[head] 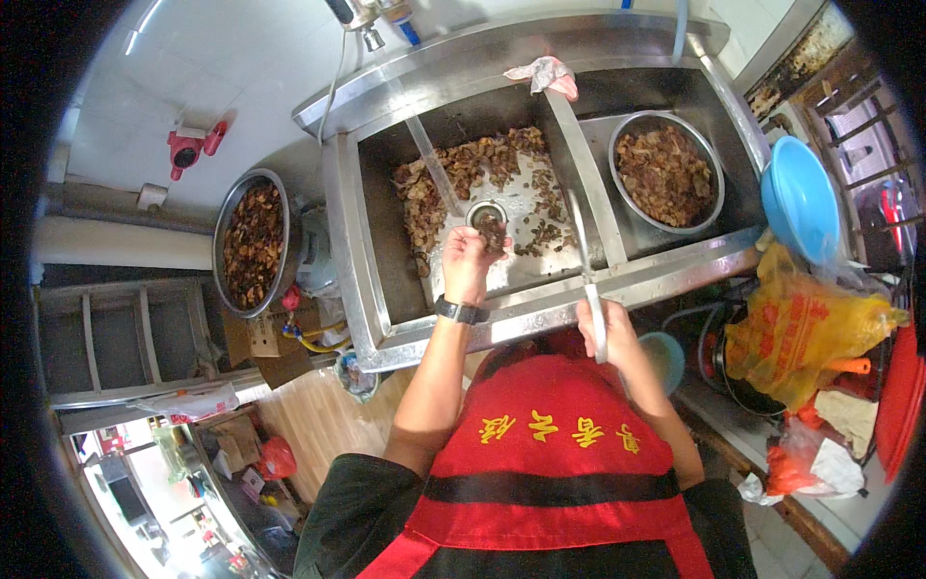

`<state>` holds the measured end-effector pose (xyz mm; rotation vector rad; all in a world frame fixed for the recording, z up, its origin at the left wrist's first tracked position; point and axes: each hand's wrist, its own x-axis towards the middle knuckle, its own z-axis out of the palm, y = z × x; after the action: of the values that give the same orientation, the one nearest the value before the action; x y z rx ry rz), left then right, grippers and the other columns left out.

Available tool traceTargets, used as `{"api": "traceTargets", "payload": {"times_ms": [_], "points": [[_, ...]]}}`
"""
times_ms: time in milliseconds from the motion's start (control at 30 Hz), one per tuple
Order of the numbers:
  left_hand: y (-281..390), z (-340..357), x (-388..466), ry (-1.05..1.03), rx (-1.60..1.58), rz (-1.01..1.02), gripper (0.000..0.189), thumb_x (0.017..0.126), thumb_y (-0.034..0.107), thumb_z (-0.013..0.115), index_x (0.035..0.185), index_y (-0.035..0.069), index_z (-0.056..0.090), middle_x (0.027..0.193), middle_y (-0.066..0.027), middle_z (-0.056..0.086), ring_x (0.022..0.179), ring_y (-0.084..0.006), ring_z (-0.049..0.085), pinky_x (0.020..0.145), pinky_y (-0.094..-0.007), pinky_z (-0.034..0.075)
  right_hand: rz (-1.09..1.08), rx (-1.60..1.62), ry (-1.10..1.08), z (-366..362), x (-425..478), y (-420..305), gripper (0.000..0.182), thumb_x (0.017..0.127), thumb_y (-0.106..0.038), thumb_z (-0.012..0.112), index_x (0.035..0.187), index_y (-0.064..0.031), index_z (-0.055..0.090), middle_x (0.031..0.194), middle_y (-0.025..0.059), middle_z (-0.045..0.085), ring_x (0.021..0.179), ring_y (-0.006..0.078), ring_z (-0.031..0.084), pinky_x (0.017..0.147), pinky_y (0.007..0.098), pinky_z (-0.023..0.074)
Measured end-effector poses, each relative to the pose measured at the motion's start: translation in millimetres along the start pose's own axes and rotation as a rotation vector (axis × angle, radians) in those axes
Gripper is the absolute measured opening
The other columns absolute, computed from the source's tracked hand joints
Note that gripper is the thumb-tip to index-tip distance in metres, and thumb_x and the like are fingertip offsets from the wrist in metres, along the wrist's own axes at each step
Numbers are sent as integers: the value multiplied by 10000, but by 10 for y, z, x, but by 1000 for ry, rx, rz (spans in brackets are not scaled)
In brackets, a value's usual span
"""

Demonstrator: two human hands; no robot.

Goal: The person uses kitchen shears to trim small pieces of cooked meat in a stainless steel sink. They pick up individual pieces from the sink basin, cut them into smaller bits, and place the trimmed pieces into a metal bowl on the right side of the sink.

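Note:
My left hand [469, 252] is over the left basin of a steel sink [427, 347], its fingers closed on a brown, wet-looking piece of food [492, 235] in front of the drain. In my right hand [611, 329], at the sink's front edge, are white-handled scissors or a similar long metal tool [595, 304], its thin end pointing up over the basin. Brown food pieces [427, 210] lie along the basin's back and left, with small cut-looking bits [546, 195] on the right. A clear stream or tube [434, 163] slants down into this basin.
A steel bowl of brown pieces [669, 174] sits in the right basin, another full bowl [253, 242] left of the sink. A pink-and-white cloth [546, 74] hangs on the divider. To the right are a blue plastic basin [799, 199] and a yellow plastic bag [803, 326].

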<state>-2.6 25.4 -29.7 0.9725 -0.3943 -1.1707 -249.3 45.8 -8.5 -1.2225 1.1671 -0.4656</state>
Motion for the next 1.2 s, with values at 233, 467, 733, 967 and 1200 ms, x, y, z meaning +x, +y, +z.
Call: {"api": "traceTargets", "payload": {"times_ms": [233, 467, 733, 967, 1200], "points": [[57, -399, 379, 89, -88, -59, 253, 892, 4, 494, 1143, 6, 460, 975, -129, 572, 838, -210, 592, 729, -308, 524, 146, 312, 86, -239, -237, 151, 363, 904, -349, 525, 652, -91, 482, 500, 5, 476, 347, 115, 466, 315, 245, 367], [-181, -1066, 1557, 302, 202, -167, 132, 935, 94, 434, 948, 26, 546, 690, -61, 555, 449, -124, 430, 394, -230, 327, 161, 255, 147, -339, -402, 109, 439, 929, -417, 436, 652, -77, 456, 520, 3, 446, 366, 103, 443, 336, 238, 337], [-838, -791, 1496, 404, 1023, 73, 603, 768, 516, 639, 836, -83, 629, 728, -118, 630, 752, -258, 573, 699, -373, 451, 187, 385, 195, -386, -428, 241, 397, 932, -348, 467, 633, -87, 457, 515, 3, 463, 358, 103, 468, 324, 239, 368], [-868, -684, 1387, 237, 1130, -39, 324, 772, 227, 580, 616, -57, 567, 538, -84, 519, 520, -157, 442, 529, -349, 381, 202, 454, 161, -407, -350, 313, 355, 930, -301, 488, 642, -95, 471, 502, -7, 462, 360, 96, 464, 324, 236, 371], [-982, -525, 1542, 1, 865, 100, 288, 818, 193, 548, 568, 50, 563, 531, 21, 473, 503, -105, 402, 497, -341, 343, 270, 421, 107, -484, -272, 363, 348, 915, -331, 519, 651, -105, 496, 514, -11, 488, 401, 87, 463, 360, 240, 363]]}}
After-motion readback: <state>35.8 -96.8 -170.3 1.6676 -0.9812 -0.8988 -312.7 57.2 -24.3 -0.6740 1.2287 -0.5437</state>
